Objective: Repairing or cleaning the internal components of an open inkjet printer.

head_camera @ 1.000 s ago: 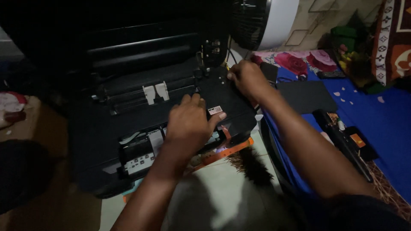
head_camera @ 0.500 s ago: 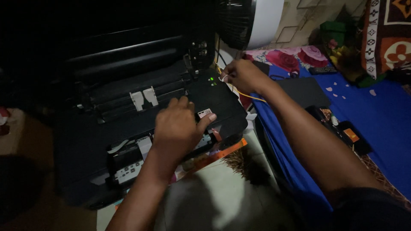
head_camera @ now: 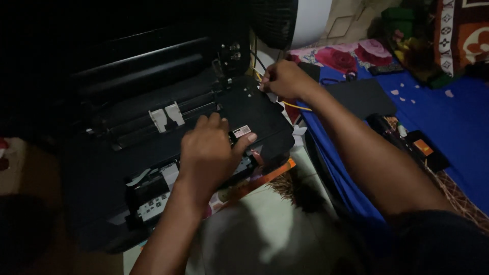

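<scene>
A black printer sits open in front of me, its dark rollers and two white tabs showing. My left hand lies on the front part of its body, fingers curled over the top and thumb by a small white label. My right hand is at the printer's right rear corner, fingers pinched on a thin yellow wire and a small white piece. What lies under either palm is hidden.
A dark fan stands behind the printer. To the right lies a blue mat with a flat black panel and a black item with an orange label. Pale floor tiles show below the printer.
My left hand has stayed on the printer's front. My right hand has shifted slightly at the right rear corner, now pinching the yellow wire. The view has drifted a little.
</scene>
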